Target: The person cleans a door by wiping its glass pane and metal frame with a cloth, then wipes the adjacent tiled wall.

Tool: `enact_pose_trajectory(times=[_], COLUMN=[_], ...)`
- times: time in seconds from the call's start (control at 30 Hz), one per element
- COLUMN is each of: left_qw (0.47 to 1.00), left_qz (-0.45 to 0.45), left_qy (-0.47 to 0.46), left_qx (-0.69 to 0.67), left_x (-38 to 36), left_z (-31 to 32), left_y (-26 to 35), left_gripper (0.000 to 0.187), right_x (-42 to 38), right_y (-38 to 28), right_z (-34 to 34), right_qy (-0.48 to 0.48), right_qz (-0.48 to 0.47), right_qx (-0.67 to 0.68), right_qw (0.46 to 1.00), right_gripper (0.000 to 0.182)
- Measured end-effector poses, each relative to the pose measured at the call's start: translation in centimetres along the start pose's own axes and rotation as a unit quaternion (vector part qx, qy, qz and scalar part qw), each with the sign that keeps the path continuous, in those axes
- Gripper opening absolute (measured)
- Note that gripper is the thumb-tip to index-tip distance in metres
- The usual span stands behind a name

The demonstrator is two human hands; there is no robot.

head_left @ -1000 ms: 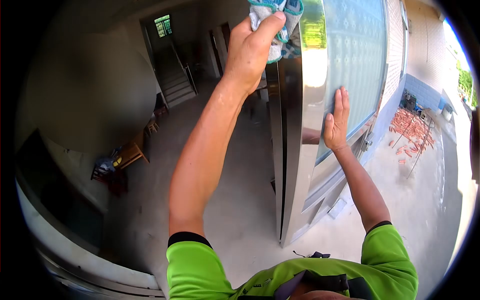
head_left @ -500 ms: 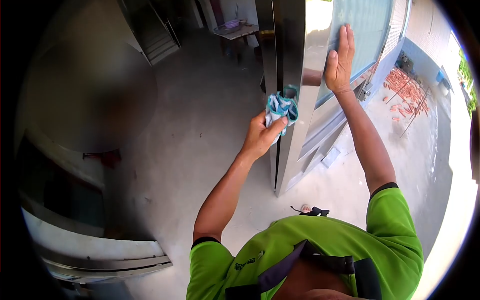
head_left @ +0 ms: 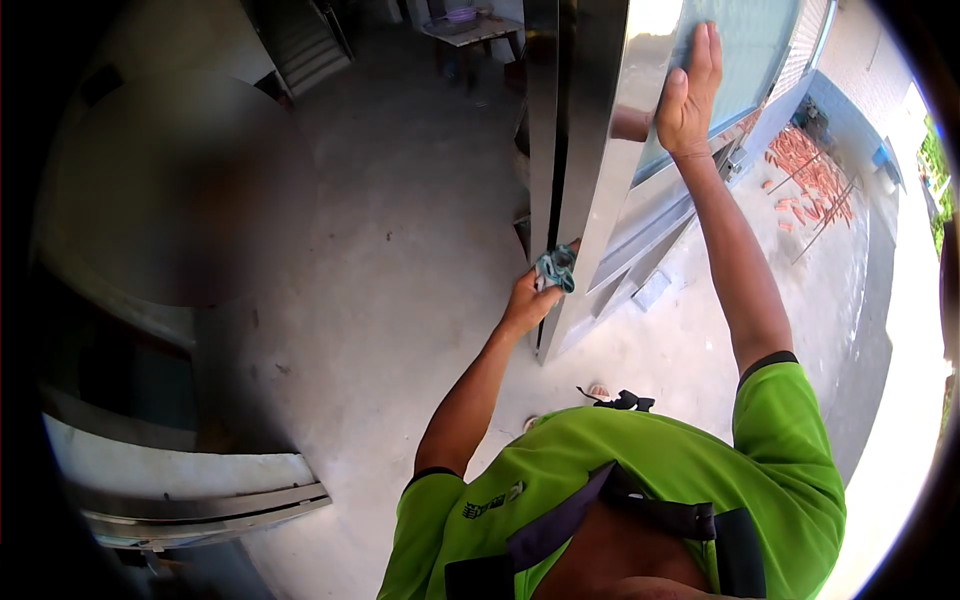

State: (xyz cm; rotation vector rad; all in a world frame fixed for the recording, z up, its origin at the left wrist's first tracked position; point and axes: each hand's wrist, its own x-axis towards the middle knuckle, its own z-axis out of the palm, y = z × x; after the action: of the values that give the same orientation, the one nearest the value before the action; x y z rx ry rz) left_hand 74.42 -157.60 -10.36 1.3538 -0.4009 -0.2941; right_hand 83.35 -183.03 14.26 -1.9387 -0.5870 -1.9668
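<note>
My left hand (head_left: 532,302) grips a bunched cloth (head_left: 556,270), white and teal, and presses it to the edge of a shiny metal-framed door (head_left: 592,170). A dark groove runs down that edge, just beside the cloth. Higher up and to the right, my right hand (head_left: 688,105) lies flat on the door's face, its fingers stretched upward. The palm is by the metal frame and the fingers reach over the bluish glass pane (head_left: 745,75).
Orange-red pieces (head_left: 800,175) and thin rods lie on the ground at the right. A table (head_left: 475,30) stands at the back near some stairs (head_left: 305,50). A metal rail (head_left: 210,512) curves at the lower left.
My left hand has slid down along the door edge with the cloth. My right hand stays flat on the door, and the view has shifted slightly.
</note>
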Motion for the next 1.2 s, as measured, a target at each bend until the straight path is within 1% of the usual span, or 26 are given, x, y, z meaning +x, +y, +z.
enact_pose_trajectory(times=[0.03,0.1,0.17,0.3,0.33,0.37,0.4,0.5,0.63,0.7,0.77,0.83,0.9,0.97,1.1,1.17,1.2], left_qw=[1.000,0.997,0.999,0.999,0.999,0.997,0.994,0.991,0.970,0.966,0.943,0.904,0.864,0.840,0.811,0.806,0.817], left_qz=[0.008,-0.060,0.001,0.014,0.032,0.047,0.060,0.099,0.185,0.205,0.287,0.394,0.489,0.539,0.579,0.580,0.566], left_qy=[0.001,0.028,0.035,0.030,0.030,0.032,0.034,0.026,0.008,-0.004,-0.021,-0.003,-0.001,0.003,0.039,0.042,0.015], left_qx=[0.003,0.032,-0.015,-0.038,-0.031,-0.057,-0.083,-0.090,-0.157,-0.160,-0.165,-0.164,-0.119,-0.064,0.076,0.111,0.108], left_x=[-0.2,0.2,0.5,1.7,2.4,2.9,3.2,4.2,5.8,6.1,6.5,6.2,6.1,8.0,12.9,15.1,16.0], left_z=[0.0,-0.1,0.4,1.1,1.2,1.4,1.6,2.1,3.7,4.0,4.2,5.0,5.3,4.7,6.1,7.1,7.5], left_y=[-0.3,-0.7,0.4,7.2,8.9,10.6,12.2,17.7,24.6,27.3,30.0,34.7,40.7,46.6,58.8,64.0,66.3], left_gripper=[0.030,0.029,0.028,0.020,0.020,0.018,0.016,0.014,0.010,0.012,0.022,0.028,0.030,0.029,0.021,0.022,0.021], right_x=[-0.2,0.1,0.1,0.2,0.1,0.2,0.3,0.0,-0.2,-0.2,-0.4,-0.6,-0.5,-0.4,-0.5,-0.7,-0.7], right_y=[-0.3,-0.5,-0.7,-0.9,-0.8,-0.8,-1.0,-0.7,-0.6,-0.7,-0.4,-0.2,-0.3,-0.3,-0.2,-0.1,0.1], right_z=[-0.2,-0.4,-0.5,-0.8,-0.9,-1.1,-1.2,-1.3,-1.2,-1.5,-1.5,-1.6,-1.7,-1.8,-1.8,-1.7,-1.7], right_qy=[-0.010,-0.015,-0.019,-0.024,-0.028,-0.013,-0.022,-0.034,-0.045,-0.030,-0.044,-0.041,-0.051,-0.046,-0.041,-0.039,-0.039], right_qz=[0.015,0.030,0.043,0.062,0.068,0.060,0.066,0.078,0.089,0.077,0.076,0.073,0.080,0.075,0.076,0.071,0.069], right_qx=[0.001,0.002,-0.012,-0.015,-0.017,-0.013,-0.014,-0.011,-0.009,0.005,0.009,0.016,0.019,0.026,0.028,0.031,0.031], right_qw=[1.000,0.999,0.999,0.998,0.997,0.998,0.997,0.996,0.995,0.997,0.996,0.996,0.995,0.996,0.996,0.996,0.996], right_gripper=[0.059,0.059,0.059,0.060,0.060,0.060,0.060,0.061,0.062,0.059,0.059,0.059,0.059,0.059,0.059,0.060,0.060])
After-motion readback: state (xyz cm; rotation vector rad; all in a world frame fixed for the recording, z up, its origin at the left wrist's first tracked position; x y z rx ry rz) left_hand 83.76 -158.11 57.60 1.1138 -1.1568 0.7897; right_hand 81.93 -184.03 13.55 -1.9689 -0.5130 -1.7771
